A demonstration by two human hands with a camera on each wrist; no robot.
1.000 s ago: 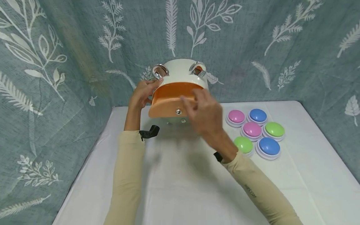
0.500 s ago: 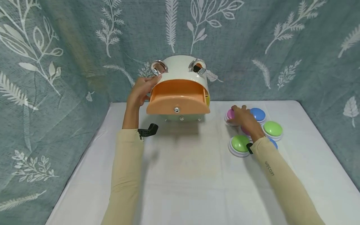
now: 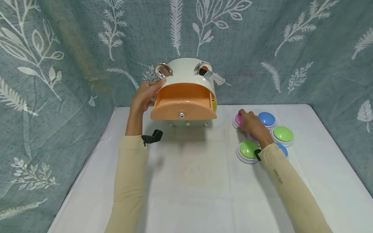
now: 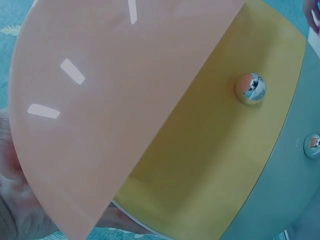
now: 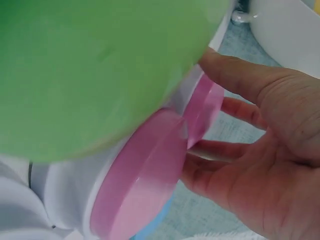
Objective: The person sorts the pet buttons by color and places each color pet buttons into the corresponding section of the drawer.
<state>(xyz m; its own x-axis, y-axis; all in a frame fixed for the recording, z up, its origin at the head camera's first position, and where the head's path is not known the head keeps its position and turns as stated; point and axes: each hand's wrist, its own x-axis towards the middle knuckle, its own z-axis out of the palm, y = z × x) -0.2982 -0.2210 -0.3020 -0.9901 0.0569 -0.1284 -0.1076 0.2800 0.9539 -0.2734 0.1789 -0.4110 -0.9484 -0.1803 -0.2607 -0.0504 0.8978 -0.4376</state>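
A small cabinet with a white domed top and two chrome rings stands at the back of the table. Its orange top drawer is pulled out, overhanging a yellow drawer and a green one. My left hand grips the cabinet's left side, thumb near the chrome ring, other fingers partly hidden behind. Over on the right, my right hand holds the far pink push button, thumb and fingers around its dome. A second pink button is mostly hidden under that hand in the head view.
Around the right hand sit a blue button, a green button, a nearer green button and a partly covered blue one, all on white bases. Patterned curtain hangs behind the white-covered table.
My right hand has left the orange drawer's front and moved right to the far pink button, where it now grips. My left hand keeps its place on the cabinet.
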